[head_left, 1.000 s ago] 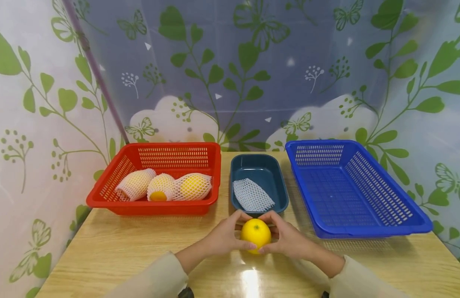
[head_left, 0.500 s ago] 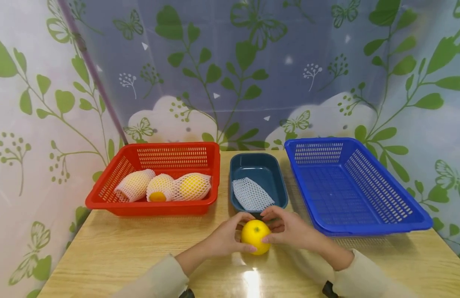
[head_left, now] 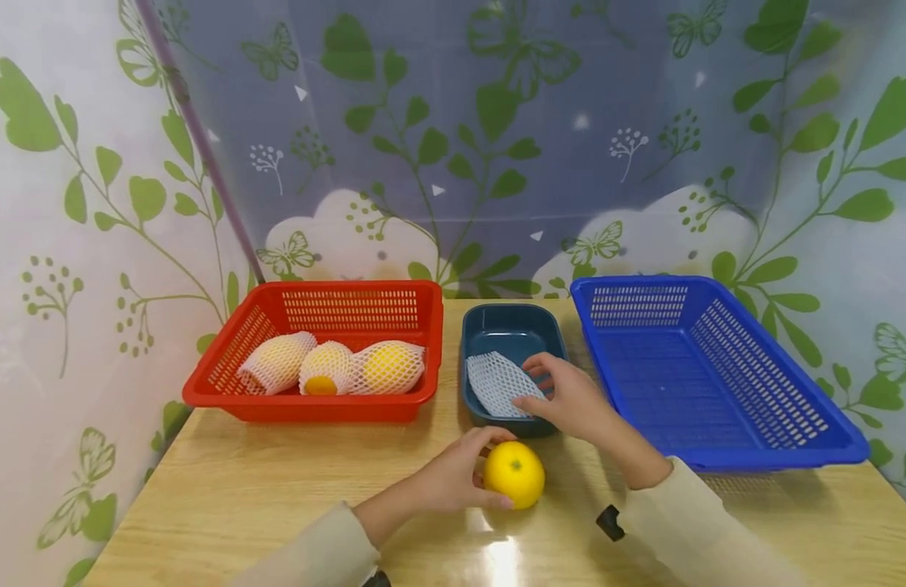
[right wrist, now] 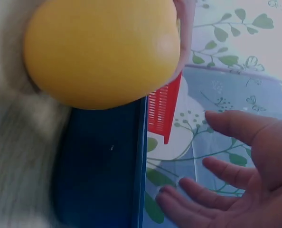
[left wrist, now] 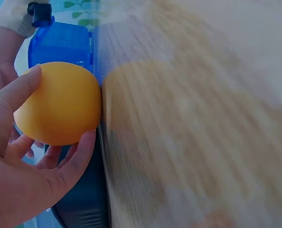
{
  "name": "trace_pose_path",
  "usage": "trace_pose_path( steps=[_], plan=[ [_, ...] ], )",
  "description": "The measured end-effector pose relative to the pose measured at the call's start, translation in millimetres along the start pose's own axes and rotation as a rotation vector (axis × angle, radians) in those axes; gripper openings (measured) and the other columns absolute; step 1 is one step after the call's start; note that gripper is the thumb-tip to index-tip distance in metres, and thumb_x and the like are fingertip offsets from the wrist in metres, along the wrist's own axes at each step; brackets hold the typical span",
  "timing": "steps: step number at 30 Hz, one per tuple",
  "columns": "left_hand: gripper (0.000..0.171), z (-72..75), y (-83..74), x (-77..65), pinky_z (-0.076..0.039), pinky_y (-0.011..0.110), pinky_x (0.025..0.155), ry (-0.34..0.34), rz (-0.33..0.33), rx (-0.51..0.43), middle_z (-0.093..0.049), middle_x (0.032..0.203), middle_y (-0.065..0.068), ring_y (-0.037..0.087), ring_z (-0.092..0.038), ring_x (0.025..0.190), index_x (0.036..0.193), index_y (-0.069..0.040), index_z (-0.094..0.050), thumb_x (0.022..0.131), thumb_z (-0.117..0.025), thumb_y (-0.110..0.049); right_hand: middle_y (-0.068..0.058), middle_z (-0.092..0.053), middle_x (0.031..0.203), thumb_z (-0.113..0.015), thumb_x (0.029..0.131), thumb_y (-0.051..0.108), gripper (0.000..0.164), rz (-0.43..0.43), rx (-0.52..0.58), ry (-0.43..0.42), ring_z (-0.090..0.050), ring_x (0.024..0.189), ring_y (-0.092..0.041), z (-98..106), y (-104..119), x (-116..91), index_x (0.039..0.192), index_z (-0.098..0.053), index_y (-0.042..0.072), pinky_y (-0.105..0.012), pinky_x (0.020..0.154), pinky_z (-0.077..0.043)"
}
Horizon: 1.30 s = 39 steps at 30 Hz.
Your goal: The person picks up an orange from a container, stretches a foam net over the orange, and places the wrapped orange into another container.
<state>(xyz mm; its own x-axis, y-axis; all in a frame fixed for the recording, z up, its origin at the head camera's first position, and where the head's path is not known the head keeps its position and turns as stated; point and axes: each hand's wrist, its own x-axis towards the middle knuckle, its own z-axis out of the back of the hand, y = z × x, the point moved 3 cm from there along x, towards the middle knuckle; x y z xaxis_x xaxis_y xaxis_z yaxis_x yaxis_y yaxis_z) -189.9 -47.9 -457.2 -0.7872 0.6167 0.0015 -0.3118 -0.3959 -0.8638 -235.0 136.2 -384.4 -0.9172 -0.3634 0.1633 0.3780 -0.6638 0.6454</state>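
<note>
A round yellow-orange citrus fruit (head_left: pixel 514 474) rests on the wooden table, a small stem mark on its top. My left hand (head_left: pixel 463 473) holds it from the left side, thumb and fingers curved around it; the left wrist view shows the fingertips against the fruit (left wrist: pixel 60 104). My right hand (head_left: pixel 573 399) is over the dark teal tray (head_left: pixel 470 326), its fingers spread. Below those fingers lies a white foam net sleeve (head_left: pixel 497 383) in the tray. In the right wrist view the right hand (right wrist: pixel 245 175) holds nothing.
Left of the tray stands a red basket (head_left: pixel 313 405) with three fruits in white foam nets (head_left: pixel 386 368). A large blue basket (head_left: pixel 717 456) stands to the right. Behind them hangs a leaf-patterned curtain (head_left: pixel 423 163).
My right hand has let go of the citrus fruit and moved forward over the tray and the foam net sleeve. The left hand has stayed on the fruit.
</note>
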Motion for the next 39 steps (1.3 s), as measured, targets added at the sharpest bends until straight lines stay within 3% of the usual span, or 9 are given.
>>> trace_pose_path(
  steps=[8, 24, 33, 39],
  plan=[
    [0.068, -1.9, 0.4, 0.1, -0.051, 0.019, 0.083, 0.016, 0.024, -0.009, -0.046, 0.13, 0.003, 0.017, -0.051, 0.112, 0.136, -0.019, -0.045, 0.079, -0.082, -0.02, -0.025, -0.052, 0.13, -0.071, 0.089, 0.025, 0.055, -0.111, -0.124, 0.042, -0.051, 0.116, -0.04, -8.8, -11.1, 17.9, 0.132, -0.048, -0.001, -0.057, 0.093, -0.047],
    [0.067, -3.9, 2.6, -3.9, -0.051, 0.019, 0.083, 0.024, 0.012, -0.011, -0.046, 0.128, 0.003, 0.017, -0.052, 0.109, 0.136, -0.02, -0.045, 0.08, -0.081, -0.02, -0.026, -0.049, 0.136, -0.069, 0.091, 0.023, 0.061, -0.297, -0.26, 0.12, -0.047, 0.123, -0.042, -34.9, -29.4, 41.1, 0.141, -0.041, 0.002, -0.06, 0.102, -0.038],
    [0.067, -0.7, 2.3, -3.0, -0.051, 0.019, 0.083, 0.033, 0.006, -0.004, -0.046, 0.129, 0.002, 0.016, -0.052, 0.108, 0.137, -0.021, -0.044, 0.081, -0.081, -0.02, -0.024, -0.056, 0.131, -0.061, 0.093, 0.011, 0.052, -0.371, -0.296, 0.166, -0.055, 0.114, -0.04, -47.0, -35.8, 53.8, 0.141, -0.043, 0.004, -0.056, 0.097, -0.045],
    [0.067, 0.0, 2.2, -2.2, -0.051, 0.019, 0.083, 0.029, 0.002, 0.0, -0.046, 0.128, 0.003, 0.015, -0.052, 0.107, 0.137, -0.021, -0.044, 0.08, -0.081, -0.02, -0.024, -0.056, 0.129, -0.069, 0.087, 0.012, 0.059, -0.388, -0.316, 0.155, -0.057, 0.11, -0.041, -50.8, -37.4, 56.9, 0.14, -0.044, 0.002, -0.056, 0.096, -0.046]
  ],
)
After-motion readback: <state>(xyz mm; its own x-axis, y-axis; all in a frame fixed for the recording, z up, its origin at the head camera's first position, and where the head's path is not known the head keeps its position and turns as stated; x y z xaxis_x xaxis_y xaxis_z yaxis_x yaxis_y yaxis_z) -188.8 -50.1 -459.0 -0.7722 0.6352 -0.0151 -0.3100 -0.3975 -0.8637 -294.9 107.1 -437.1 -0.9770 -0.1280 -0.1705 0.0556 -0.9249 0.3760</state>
